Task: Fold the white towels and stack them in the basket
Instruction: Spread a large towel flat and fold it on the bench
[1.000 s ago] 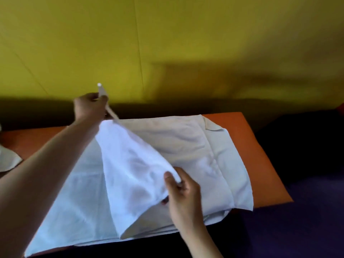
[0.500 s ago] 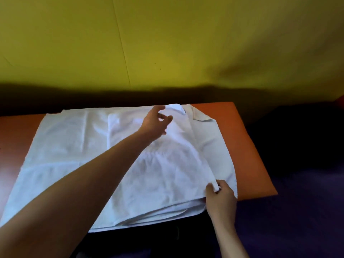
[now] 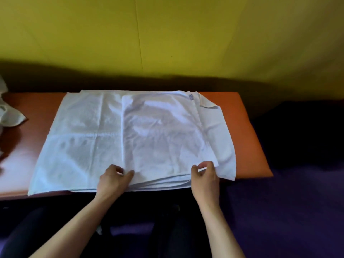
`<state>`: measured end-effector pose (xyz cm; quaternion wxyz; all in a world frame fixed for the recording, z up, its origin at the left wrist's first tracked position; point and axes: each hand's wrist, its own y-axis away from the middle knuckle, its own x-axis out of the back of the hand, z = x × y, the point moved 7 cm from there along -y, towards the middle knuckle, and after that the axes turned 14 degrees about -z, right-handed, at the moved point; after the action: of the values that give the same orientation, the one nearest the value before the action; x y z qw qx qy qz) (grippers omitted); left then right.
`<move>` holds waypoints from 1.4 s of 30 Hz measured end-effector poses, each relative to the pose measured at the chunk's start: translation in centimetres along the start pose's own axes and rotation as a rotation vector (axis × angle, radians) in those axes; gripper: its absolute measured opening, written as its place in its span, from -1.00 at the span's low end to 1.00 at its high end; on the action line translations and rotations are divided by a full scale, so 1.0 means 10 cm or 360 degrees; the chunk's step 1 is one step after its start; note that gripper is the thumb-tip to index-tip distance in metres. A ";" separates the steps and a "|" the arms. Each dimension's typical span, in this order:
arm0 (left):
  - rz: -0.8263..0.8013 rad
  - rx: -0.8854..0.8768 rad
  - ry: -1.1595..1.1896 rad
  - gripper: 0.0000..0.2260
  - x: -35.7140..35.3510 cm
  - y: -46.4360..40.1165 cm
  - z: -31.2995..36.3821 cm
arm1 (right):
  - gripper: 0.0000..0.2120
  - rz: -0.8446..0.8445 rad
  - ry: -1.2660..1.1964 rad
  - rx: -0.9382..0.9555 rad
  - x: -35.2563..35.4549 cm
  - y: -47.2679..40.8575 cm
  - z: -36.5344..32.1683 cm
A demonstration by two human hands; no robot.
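A white towel (image 3: 160, 131) lies spread over the orange table (image 3: 247, 138), its left part folded over onto the right so a smaller top layer covers the right half. My left hand (image 3: 114, 178) pinches the near left corner of that top layer at the table's front edge. My right hand (image 3: 204, 174) pinches the near right corner of the same layer. A small blue label shows at the towel's far right corner. No basket is in view.
More white cloth (image 3: 9, 114) lies crumpled at the table's far left edge. A yellow wall (image 3: 167, 38) rises right behind the table. Dark purple floor (image 3: 297, 211) extends to the right, and my dark-clothed legs are below the table's front edge.
The lifted towel flap has been laid down flat over the right half. My left hand moved from the far edge back to the near edge; my right hand shifted slightly along the near right corner.
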<state>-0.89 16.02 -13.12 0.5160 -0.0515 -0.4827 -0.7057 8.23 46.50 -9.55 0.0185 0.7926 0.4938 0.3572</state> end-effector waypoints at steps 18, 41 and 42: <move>-0.0308 -0.0141 0.1332 -0.86 0.31 0.81 -0.03 | -0.79 0.0216 -0.1859 -0.0580 -0.44 0.09 0.35; 0.0142 -0.0419 0.0937 -0.82 1.00 -0.09 0.32 | -0.82 -0.0141 -0.1346 0.0098 0.07 -0.79 -1.03; 0.0202 -0.0416 0.0885 -0.79 1.09 -0.22 0.40 | -0.82 -0.0151 -0.1277 0.0116 0.04 -0.89 -1.09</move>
<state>-9.35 11.59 -6.20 0.6602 0.0476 -0.2239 -0.7153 -4.96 47.83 -4.63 0.1980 0.8456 0.4957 0.0006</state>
